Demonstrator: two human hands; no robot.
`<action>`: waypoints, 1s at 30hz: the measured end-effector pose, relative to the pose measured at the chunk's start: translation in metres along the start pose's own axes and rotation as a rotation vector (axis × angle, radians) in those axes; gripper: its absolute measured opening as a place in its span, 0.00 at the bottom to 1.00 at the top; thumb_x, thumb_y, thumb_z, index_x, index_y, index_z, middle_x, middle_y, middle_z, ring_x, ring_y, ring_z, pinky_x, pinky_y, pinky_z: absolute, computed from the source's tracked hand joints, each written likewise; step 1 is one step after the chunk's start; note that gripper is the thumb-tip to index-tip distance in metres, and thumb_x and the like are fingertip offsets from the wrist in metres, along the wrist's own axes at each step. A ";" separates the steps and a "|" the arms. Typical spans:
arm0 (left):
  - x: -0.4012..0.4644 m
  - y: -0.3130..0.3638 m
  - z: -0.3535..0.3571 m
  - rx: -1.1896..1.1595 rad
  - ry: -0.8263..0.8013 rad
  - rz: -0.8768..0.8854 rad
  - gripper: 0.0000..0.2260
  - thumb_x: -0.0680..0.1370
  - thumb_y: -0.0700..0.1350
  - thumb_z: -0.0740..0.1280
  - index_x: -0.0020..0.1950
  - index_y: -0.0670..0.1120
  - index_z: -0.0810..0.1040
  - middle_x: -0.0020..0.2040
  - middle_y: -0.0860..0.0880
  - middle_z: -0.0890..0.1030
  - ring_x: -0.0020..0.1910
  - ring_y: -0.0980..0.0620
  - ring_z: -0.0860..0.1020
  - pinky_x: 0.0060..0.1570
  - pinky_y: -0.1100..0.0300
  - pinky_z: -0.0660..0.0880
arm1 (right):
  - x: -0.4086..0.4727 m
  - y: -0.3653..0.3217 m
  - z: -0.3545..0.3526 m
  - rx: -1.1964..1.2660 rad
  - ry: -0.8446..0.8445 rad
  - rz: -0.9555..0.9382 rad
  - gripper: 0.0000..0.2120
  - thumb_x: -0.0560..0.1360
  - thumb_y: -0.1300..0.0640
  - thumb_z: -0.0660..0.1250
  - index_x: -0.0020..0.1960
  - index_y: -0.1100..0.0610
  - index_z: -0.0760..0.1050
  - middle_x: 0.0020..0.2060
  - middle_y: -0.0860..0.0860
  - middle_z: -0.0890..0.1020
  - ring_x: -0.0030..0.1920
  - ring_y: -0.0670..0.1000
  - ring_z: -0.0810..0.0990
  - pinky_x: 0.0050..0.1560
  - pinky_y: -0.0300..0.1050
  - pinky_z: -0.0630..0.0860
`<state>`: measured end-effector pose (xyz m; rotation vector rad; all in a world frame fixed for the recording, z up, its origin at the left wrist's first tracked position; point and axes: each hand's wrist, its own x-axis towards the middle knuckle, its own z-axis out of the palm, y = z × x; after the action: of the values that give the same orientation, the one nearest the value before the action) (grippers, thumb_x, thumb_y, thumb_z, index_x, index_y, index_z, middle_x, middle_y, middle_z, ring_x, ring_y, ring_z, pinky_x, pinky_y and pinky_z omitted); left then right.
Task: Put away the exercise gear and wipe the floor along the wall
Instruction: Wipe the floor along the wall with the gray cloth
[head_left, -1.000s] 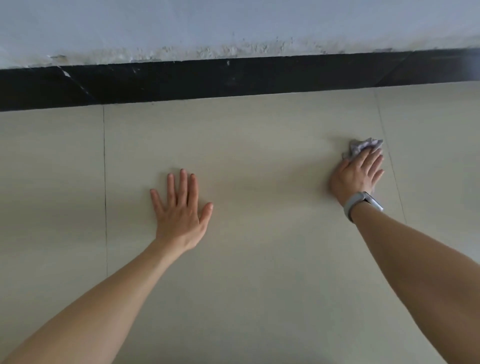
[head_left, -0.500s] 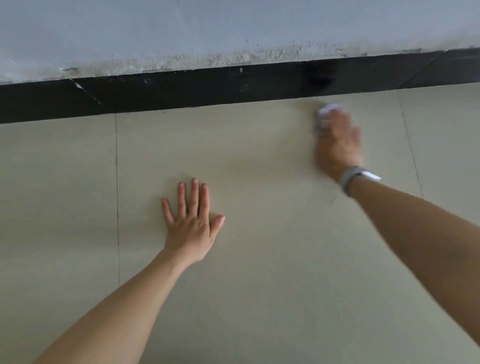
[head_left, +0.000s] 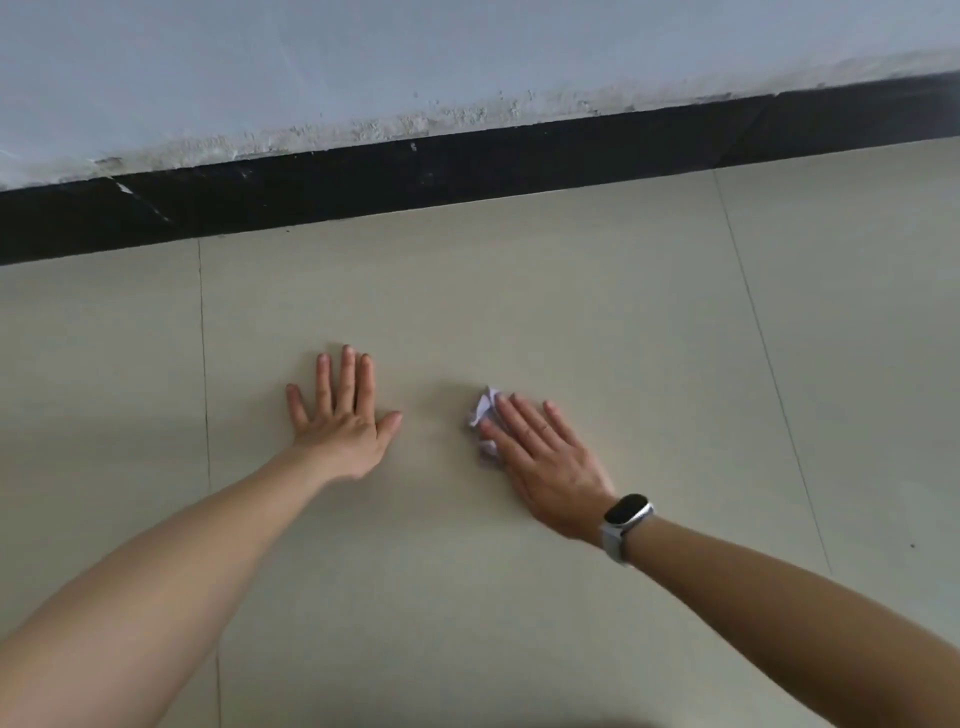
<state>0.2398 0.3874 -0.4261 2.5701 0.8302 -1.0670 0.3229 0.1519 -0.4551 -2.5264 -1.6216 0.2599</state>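
The floor (head_left: 519, 291) along the wall is pale beige tile, and from my feed I see one large tile taking up most of the view, with a thin grout line (head_left: 204, 374) running away from me on the left and another (head_left: 763, 338) on the right. A black skirting strip (head_left: 467, 166) meets the far edge of the tile, and above it the wall (head_left: 363, 57) is pale grey with rough, flaking paint just over the strip. My left hand (head_left: 340, 415) lies flat on the tile, palm down, fingers straight and a little spread with the thumb out to the side, holding nothing. My right hand (head_left: 545, 462) is also palm down on the same tile, just beside the left one and slightly nearer to me, its fingers stretched out and pointing up and to the left. Under those fingers I press a small crumpled wad of white tissue (head_left: 483, 415) against the floor; part of it sticks out past the fingertips and the thumb side, and the rest is hidden beneath the hand. The tissue sits between the two hands, well short of the skirting. A light grey wristband with a dark screen (head_left: 626, 514) is on my right wrist. Both forearms reach in from the lower corners of the view. A tiny dark speck (head_left: 912, 545) lies on the right-hand tile.
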 end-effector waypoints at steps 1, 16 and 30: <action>-0.001 0.003 -0.002 0.005 -0.002 -0.012 0.32 0.80 0.59 0.44 0.73 0.45 0.31 0.73 0.47 0.28 0.72 0.43 0.30 0.69 0.37 0.38 | -0.008 0.027 -0.005 0.004 0.039 0.147 0.23 0.76 0.55 0.53 0.71 0.56 0.61 0.71 0.58 0.65 0.71 0.58 0.64 0.70 0.57 0.60; -0.069 0.039 0.050 -0.284 0.428 -0.022 0.25 0.78 0.46 0.60 0.74 0.47 0.58 0.77 0.47 0.53 0.76 0.46 0.49 0.70 0.38 0.47 | -0.124 -0.085 0.021 0.037 -0.185 -0.350 0.25 0.74 0.54 0.54 0.71 0.52 0.61 0.71 0.51 0.66 0.72 0.51 0.62 0.73 0.51 0.47; -0.081 0.137 0.079 -0.232 0.347 0.092 0.27 0.77 0.48 0.63 0.74 0.49 0.60 0.77 0.47 0.52 0.76 0.44 0.47 0.68 0.34 0.44 | -0.172 -0.004 0.005 0.129 0.028 0.245 0.25 0.74 0.57 0.53 0.72 0.55 0.61 0.72 0.58 0.64 0.73 0.57 0.60 0.72 0.54 0.54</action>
<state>0.2279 0.2098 -0.4245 2.5953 0.8449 -0.4710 0.2476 -0.0026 -0.4466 -2.6134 -1.2403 0.3392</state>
